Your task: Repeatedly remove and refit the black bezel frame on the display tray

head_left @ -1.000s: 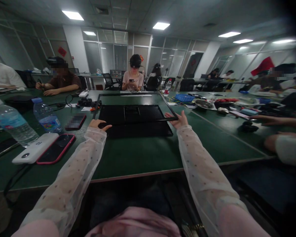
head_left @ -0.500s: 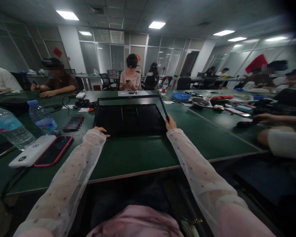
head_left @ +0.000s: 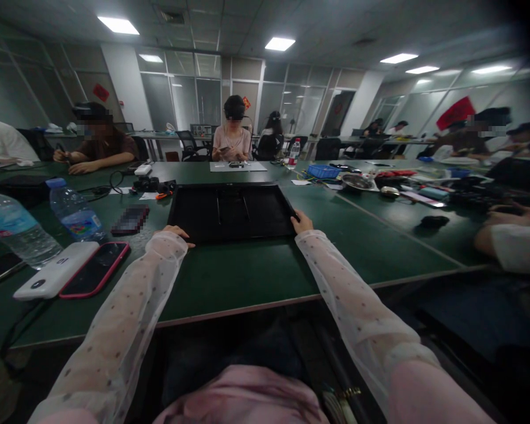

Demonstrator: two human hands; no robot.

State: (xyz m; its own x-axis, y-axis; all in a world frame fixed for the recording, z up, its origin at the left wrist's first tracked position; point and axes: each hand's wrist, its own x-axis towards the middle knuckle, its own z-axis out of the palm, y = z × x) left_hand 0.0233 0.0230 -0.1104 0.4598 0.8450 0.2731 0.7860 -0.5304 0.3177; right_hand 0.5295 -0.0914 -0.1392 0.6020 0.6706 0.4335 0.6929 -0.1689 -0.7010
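A thin black rectangular frame [head_left: 252, 185] lies over a shallow black panel [head_left: 267, 213] on the table in front of me. The panel looks like the back casing of a screen and has a recessed block with two light lines near its middle. My left hand [head_left: 176, 231] is closed at the near left corner, its thumb along the front edge. At the right side, my right hand [head_left: 302, 223] has its fingers curled on the frame's rim. The undersides of both parts are hidden, and how closely they fit cannot be made out.
On my left stand two water bottles [head_left: 76, 217], a white power bank [head_left: 55, 270] and a red-cased phone [head_left: 96, 270]. A blue basket [head_left: 323, 171] and metal bowl [head_left: 353, 182] sit at right. A person [head_left: 231, 138] sits across the green table [head_left: 234, 277].
The thin frame has come down from its raised, tilted position onto the panel, with my right hand moving slightly left. Across the table, the person's hands have lowered.
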